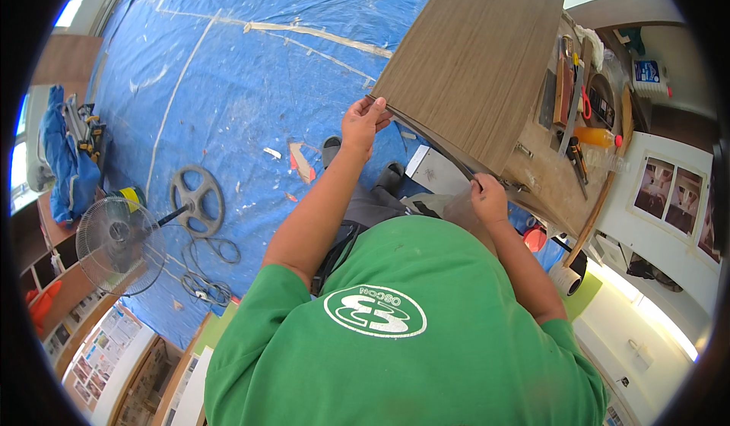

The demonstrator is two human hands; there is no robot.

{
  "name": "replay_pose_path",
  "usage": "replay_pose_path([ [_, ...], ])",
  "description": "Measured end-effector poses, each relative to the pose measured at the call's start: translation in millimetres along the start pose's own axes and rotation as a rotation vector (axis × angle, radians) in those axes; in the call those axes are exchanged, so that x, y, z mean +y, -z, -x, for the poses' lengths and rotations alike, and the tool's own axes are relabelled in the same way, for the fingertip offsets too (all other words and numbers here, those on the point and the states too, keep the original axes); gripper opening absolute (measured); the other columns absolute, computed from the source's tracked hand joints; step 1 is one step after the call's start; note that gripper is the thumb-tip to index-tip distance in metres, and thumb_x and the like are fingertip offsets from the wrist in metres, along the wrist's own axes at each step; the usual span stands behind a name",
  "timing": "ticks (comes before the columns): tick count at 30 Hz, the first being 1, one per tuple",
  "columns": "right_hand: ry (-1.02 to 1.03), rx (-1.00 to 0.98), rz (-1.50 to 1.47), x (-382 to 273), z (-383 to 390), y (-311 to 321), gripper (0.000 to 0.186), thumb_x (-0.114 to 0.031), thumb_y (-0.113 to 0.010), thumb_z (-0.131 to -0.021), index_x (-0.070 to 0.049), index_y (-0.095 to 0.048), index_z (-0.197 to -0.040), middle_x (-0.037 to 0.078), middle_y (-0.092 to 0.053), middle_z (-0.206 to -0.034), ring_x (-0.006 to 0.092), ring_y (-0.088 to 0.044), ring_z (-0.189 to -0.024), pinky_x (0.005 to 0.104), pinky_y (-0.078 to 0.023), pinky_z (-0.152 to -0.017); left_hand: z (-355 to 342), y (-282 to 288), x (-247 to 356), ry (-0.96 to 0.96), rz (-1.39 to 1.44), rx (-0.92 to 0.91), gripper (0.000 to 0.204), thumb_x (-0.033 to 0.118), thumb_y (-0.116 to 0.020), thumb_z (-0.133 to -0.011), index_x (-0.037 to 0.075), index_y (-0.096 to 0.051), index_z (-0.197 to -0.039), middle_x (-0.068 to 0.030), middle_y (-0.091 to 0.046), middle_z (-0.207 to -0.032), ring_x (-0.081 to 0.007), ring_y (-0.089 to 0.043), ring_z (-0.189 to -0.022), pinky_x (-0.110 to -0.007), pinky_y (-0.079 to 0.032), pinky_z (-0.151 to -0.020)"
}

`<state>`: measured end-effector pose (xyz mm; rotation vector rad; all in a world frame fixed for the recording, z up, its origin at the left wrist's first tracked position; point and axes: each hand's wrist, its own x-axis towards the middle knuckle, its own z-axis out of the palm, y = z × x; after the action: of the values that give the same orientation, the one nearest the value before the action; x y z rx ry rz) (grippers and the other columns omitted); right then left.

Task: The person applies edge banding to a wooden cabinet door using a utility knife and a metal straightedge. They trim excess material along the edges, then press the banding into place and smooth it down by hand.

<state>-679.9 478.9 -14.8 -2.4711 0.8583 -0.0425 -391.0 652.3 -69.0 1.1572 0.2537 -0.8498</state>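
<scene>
A wood-grain board (475, 53) lies on the workbench, its near edge facing me. A thin dark edging strip (449, 152) runs along that edge between my hands. At the board's left corner, my left hand (363, 127) is closed in a pinch on the strip's end, thumb and forefinger together. Toward the right end of the same edge, my right hand (488, 198) is closed with the thumb uppermost, gripping the strip near the bench corner. Whether the strip is fixed to the board I cannot tell.
Tools, red-handled scissors (585, 103) and an orange bottle (597, 136) crowd the workbench (559, 190) at right. A standing fan (122, 236) with its cable is at left on the blue floor sheet (251, 84). A white box-like object (439, 174) stands below the board.
</scene>
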Motion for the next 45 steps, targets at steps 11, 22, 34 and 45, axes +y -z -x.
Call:
replay_pose_path([
  [11,0.033,0.041,0.007,1,-3,7,0.013,-0.010,-0.065,-0.088,-0.004,-0.069,-0.099,0.017,-0.068,-0.095,0.0395,-0.065,-0.091,0.0446,-0.054,-0.079,-7,1,-2,0.011,-0.007,-0.023,0.039,0.029,-0.072,-0.098,0.001,-0.061,-0.123,-0.0092,-0.069,-0.111,-0.0204,-0.072,-0.093,-0.033,-0.059,-0.083],
  [22,0.038,0.093,-0.004,-4,-6,17,0.012,-0.010,-0.065,-0.090,-0.004,-0.069,-0.100,0.016,-0.068,-0.097,0.0387,-0.066,-0.090,0.0431,-0.054,-0.078,-6,-2,1,0.015,0.010,-0.015,0.042,0.029,-0.072,-0.097,-0.002,-0.061,-0.123,-0.0099,-0.069,-0.109,-0.0210,-0.072,-0.092,-0.033,-0.058,-0.079],
  [34,-0.020,0.096,-0.044,7,4,20,0.010,-0.011,-0.067,-0.089,-0.004,-0.066,-0.096,0.016,-0.065,-0.092,0.0385,-0.064,-0.088,0.0439,-0.052,-0.075,-8,-2,0,0.055,-0.016,0.001,0.042,0.031,-0.071,-0.098,0.001,-0.058,-0.125,-0.0116,-0.069,-0.112,-0.0275,-0.071,-0.103,-0.039,-0.057,-0.089],
  [45,-0.261,0.187,-0.342,26,18,19,0.012,-0.007,-0.069,-0.086,0.000,-0.065,-0.094,0.017,-0.067,-0.088,0.0344,-0.065,-0.082,0.0386,-0.052,-0.075,-10,2,5,0.061,-0.052,-0.048,0.042,0.031,-0.070,-0.099,-0.001,-0.055,-0.123,-0.0135,-0.068,-0.110,-0.0289,-0.072,-0.101,-0.039,-0.059,-0.087],
])
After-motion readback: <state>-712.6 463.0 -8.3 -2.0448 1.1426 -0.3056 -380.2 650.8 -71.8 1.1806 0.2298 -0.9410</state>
